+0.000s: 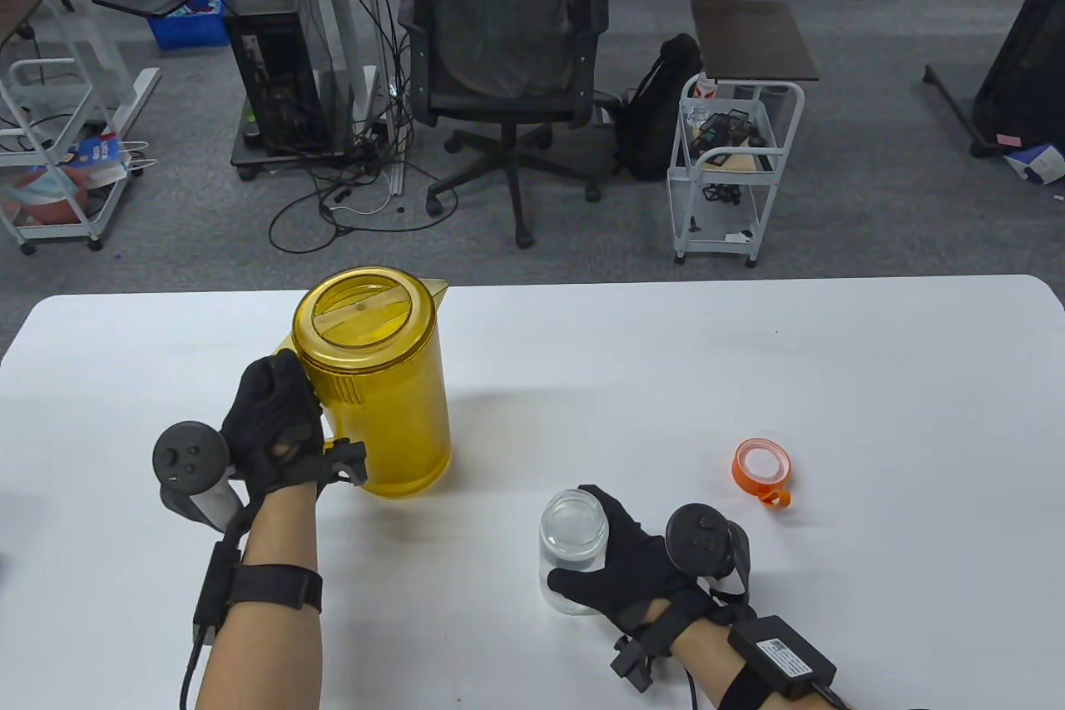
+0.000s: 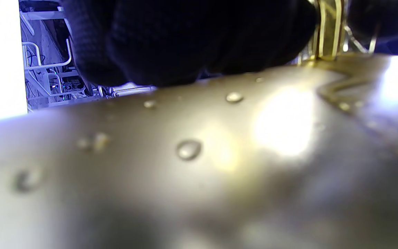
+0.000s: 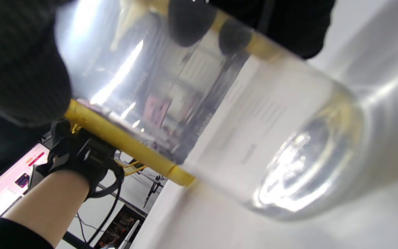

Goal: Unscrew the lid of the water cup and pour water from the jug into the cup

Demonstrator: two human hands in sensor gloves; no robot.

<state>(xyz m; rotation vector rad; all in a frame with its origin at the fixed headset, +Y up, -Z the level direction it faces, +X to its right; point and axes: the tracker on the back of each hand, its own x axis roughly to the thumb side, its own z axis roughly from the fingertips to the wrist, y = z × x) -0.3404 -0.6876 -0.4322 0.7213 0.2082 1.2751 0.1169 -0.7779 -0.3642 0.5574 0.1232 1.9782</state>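
A yellow see-through jug with its lid on stands upright on the white table, left of centre. My left hand grips its handle, fingers wrapped round. In the left wrist view the jug wall fills the frame, wet with droplets, under my gloved fingers. The clear cup stands uncapped near the front edge, and my right hand is wrapped round it. The right wrist view shows the cup close up between my fingers. The orange lid lies on the table to the right of the cup.
Beyond the table's far edge stand an office chair, a white wire cart and a computer tower on the grey carpet. A person sits behind the chair at another desk.
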